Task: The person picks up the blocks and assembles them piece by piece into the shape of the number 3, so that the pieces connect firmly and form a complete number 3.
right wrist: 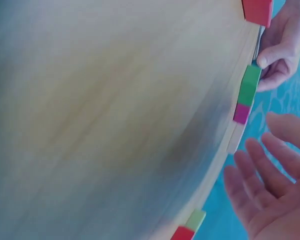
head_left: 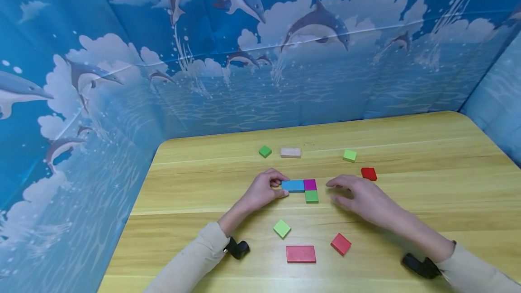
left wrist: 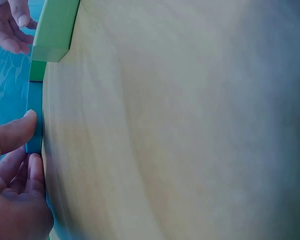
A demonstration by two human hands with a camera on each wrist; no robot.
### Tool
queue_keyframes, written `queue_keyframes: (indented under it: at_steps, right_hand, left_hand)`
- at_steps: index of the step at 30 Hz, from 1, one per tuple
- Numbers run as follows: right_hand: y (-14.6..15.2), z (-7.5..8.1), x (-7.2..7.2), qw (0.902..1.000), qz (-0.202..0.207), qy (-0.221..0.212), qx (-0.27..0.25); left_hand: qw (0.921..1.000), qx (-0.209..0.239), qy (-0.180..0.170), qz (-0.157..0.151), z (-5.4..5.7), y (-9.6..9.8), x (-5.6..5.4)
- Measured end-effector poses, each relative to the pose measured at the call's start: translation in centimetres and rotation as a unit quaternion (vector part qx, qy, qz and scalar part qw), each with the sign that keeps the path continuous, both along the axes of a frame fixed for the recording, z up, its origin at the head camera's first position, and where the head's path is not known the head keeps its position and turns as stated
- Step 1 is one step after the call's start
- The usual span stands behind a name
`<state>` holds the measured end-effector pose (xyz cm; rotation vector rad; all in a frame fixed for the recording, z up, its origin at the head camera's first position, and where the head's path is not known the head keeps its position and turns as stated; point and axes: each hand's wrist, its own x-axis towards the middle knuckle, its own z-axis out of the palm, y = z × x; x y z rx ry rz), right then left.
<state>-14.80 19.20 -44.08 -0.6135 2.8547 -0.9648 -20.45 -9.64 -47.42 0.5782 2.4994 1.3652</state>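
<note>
A blue rectangular block (head_left: 293,186) lies on the table, its right end against a purple square block (head_left: 310,185). Just below the purple one sits a green square block (head_left: 312,196), touching it. My left hand (head_left: 260,190) holds the blue block's left end between thumb and fingers; in the left wrist view the thumb (left wrist: 21,131) lies on the blue block's side. To the right of the group, my right hand (head_left: 362,198) hovers apart from the blocks, fingers loosely bent and holding nothing. The right wrist view shows its fingers (right wrist: 262,182) spread.
Behind the group lie a dark green block (head_left: 265,151), a pale greyish block (head_left: 291,153), a light green block (head_left: 349,155) and a red block (head_left: 368,174). Nearer are another light green block (head_left: 282,229), a pinkish-red rectangle (head_left: 300,254) and a red square (head_left: 341,244). A dolphin-print curtain (head_left: 260,94) borders the table.
</note>
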Motion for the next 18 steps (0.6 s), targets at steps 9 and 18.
queue_keyframes:
  at_steps: [9,18]
  right_hand:
    - [3.1,0.4,0.2,0.9996,0.019,-0.005,-0.018]
    - [5.7,0.5,-0.3,0.9993,-0.016,0.031,0.009]
  left_hand:
    - [1.0,-0.001,-0.001,-0.001,-0.1,0.0,0.0]
    - [1.0,-0.003,-0.003,0.002,-0.1,0.0,0.0]
